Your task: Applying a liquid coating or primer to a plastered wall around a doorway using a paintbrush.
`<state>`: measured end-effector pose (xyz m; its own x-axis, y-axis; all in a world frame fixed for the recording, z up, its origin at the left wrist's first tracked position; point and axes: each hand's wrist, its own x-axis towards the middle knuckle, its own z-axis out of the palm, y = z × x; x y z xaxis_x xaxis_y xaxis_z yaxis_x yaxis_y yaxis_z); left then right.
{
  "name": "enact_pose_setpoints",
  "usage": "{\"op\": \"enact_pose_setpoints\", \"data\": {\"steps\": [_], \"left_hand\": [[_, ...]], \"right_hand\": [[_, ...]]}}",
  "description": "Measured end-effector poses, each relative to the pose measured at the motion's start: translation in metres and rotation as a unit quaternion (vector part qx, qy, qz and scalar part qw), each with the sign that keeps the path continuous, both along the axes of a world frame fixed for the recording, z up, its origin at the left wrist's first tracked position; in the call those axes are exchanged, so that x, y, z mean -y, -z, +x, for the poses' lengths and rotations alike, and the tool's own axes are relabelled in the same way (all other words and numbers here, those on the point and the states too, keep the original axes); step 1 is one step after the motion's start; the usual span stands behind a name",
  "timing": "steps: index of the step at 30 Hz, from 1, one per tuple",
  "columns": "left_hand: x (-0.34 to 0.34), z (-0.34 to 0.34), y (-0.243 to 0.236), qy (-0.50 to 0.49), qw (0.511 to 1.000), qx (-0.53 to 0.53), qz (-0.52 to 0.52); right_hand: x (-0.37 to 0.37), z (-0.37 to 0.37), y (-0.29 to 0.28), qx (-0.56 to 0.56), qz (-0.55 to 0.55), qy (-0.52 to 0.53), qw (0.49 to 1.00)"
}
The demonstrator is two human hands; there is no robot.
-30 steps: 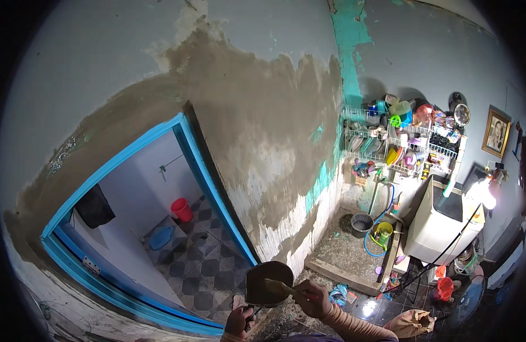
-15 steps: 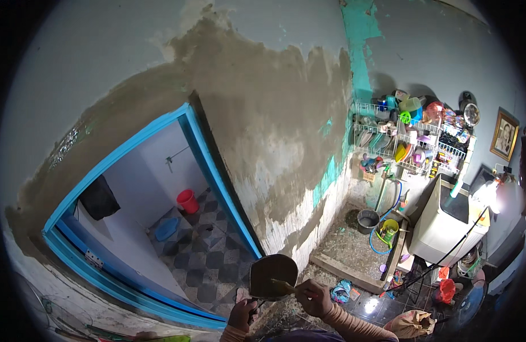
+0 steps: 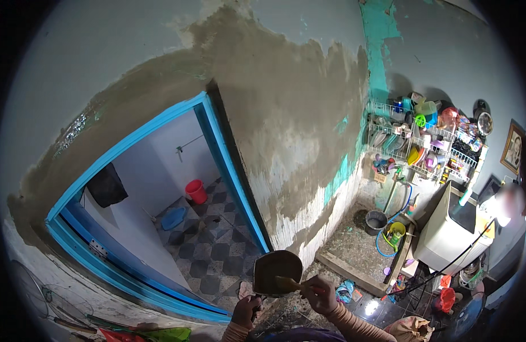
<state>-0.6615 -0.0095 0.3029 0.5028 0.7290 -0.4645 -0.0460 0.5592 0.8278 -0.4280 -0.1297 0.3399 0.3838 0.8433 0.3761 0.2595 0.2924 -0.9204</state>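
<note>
Brown pan, tool at rim

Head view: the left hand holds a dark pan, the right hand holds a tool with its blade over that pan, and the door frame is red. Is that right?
Not quite: the door frame is blue, not red, as the head view shows. The rest stands: the left hand holds the dark pan, and the right hand holds the tool with its blade over it.

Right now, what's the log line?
left hand: holds dark rounded pan by handle | right hand: holds tan-bladed tool over pan | nearby: blue door frame
</note>
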Motion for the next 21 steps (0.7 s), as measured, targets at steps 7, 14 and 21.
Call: {"op": "enact_pose_setpoints", "data": {"steps": [7, 14, 21], "left_hand": [[-0.004, 0.000, -0.005, -0.006, 0.999, 0.001, -0.033], [-0.007, -0.010, -0.002, -0.020, 0.997, 0.021, -0.067], [-0.015, -0.021, -0.002, -0.031, 0.997, 0.030, -0.060]], "right_hand": [[-0.007, -0.010, 0.006, -0.118, 0.038, 0.022, 0.992], [-0.010, -0.026, 0.001, -0.197, 0.070, -0.023, 0.978], [-0.015, -0.028, -0.023, -0.168, 0.091, -0.053, 0.980]]}}
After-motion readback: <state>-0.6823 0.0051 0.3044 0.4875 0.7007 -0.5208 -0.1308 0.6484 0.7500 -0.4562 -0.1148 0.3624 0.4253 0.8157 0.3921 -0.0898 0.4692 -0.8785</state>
